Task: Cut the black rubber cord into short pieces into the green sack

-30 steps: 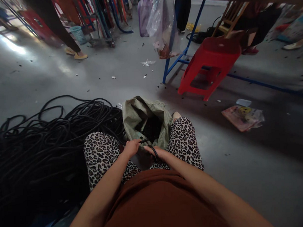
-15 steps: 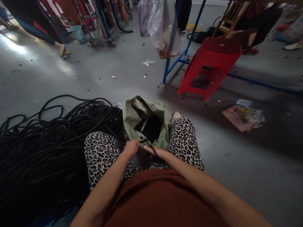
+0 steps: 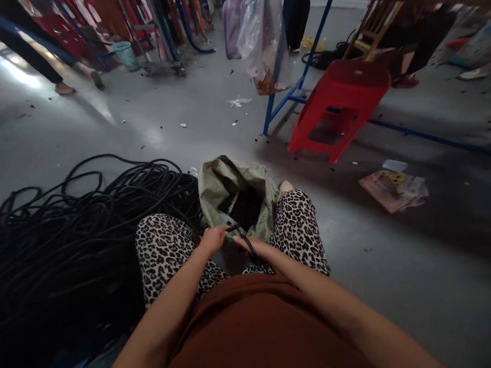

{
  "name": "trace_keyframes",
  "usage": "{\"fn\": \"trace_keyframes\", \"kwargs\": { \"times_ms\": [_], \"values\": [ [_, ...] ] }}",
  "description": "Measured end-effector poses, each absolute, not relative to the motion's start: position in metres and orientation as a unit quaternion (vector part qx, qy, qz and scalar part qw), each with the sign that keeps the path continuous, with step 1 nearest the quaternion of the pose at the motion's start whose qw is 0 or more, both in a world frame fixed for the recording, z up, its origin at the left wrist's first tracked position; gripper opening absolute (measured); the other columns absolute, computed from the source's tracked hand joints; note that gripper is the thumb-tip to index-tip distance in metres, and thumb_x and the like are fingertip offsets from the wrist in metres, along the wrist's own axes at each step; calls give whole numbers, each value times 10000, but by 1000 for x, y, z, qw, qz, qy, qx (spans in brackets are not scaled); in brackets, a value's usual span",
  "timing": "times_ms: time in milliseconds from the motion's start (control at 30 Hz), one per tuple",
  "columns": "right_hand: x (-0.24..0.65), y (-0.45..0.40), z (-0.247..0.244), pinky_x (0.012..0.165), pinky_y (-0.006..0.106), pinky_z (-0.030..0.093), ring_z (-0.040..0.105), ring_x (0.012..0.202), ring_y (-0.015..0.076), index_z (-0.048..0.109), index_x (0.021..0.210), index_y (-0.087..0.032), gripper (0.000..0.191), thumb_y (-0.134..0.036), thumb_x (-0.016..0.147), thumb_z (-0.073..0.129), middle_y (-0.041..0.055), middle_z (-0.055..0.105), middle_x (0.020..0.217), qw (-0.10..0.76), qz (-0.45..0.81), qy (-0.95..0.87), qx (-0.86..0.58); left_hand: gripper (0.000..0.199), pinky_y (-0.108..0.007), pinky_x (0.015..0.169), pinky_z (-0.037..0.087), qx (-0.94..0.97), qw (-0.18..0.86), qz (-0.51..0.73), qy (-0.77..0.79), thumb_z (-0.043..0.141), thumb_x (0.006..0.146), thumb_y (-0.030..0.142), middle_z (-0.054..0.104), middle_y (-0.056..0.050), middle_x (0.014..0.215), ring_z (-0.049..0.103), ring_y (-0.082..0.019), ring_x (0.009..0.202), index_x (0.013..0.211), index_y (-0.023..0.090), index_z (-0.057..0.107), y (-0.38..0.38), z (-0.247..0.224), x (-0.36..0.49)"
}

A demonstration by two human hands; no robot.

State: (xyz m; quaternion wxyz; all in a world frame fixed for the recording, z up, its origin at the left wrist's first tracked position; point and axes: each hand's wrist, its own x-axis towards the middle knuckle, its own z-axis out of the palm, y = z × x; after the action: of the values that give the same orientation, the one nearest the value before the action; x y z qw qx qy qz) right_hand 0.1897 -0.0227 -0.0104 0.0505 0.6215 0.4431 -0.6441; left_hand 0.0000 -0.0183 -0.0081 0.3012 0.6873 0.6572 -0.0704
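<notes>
My left hand [image 3: 214, 240] is closed around a black cord [image 3: 231, 227], whose short end sticks out to the right of the fingers. Close beside it, my right hand [image 3: 253, 244] grips what look like black-handled scissors [image 3: 248, 245]; a curved handle shows, while the blades are too small to make out. The scissors' front end is at the cord's end, and I cannot tell whether they touch. Both hands are over the near rim of a green woven sack [image 3: 211, 180], which stands open between my knees with small dark pieces [image 3: 248, 205] inside.
A big tangle of black cord [image 3: 93, 211] covers the floor at left. Ahead to the right are a red plastic stool [image 3: 347, 94] and a blue-framed table [image 3: 273, 110]. A plastic packet [image 3: 393, 189] lies on the right. Other people's legs [image 3: 43, 57] show at the back.
My hands, the cord and the scissors have hardly moved. At the upper left, a person's legs have shifted, with a foot now set further left.
</notes>
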Motion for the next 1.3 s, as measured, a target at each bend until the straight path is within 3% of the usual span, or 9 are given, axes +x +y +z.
{"fn": "trace_keyframes", "kwargs": {
  "times_ms": [267, 500, 800, 1300],
  "values": [
    [189, -22, -21, 407, 236, 466, 557, 404, 165, 663, 857, -131, 601, -707, 974, 535, 25, 567, 517, 46, -663, 418, 619, 405, -284, 1122, 447, 681, 319, -72, 655, 458, 1023, 234, 723, -73, 1364, 650, -195, 1298, 1367, 233, 672, -17, -6, 2],
    [186, -24, -28, 440, 235, 516, 599, 441, 162, 667, 978, -106, 550, -649, 983, 576, 21, 600, 574, 40, -673, 376, 635, 408, -293, 1105, 469, 683, 330, -58, 649, 474, 1006, 213, 741, -67, 1331, 668, -200, 1268, 1353, 245, 686, -17, -2, 1],
    [186, -22, -18, 372, 205, 432, 563, 395, 152, 660, 902, -95, 510, -575, 1027, 540, 18, 567, 530, 39, -663, 390, 638, 388, -310, 1082, 488, 694, 338, -64, 632, 488, 998, 197, 762, -78, 1282, 690, -219, 1230, 1303, 247, 723, -17, 8, 3],
    [184, -21, -15, 339, 185, 405, 536, 342, 142, 628, 759, -140, 449, -503, 1016, 565, 10, 530, 451, 35, -648, 404, 644, 383, -289, 1083, 507, 678, 346, -25, 648, 513, 991, 212, 768, -53, 1274, 694, -200, 1218, 1309, 251, 724, -19, 0, 1]
  ]
}}
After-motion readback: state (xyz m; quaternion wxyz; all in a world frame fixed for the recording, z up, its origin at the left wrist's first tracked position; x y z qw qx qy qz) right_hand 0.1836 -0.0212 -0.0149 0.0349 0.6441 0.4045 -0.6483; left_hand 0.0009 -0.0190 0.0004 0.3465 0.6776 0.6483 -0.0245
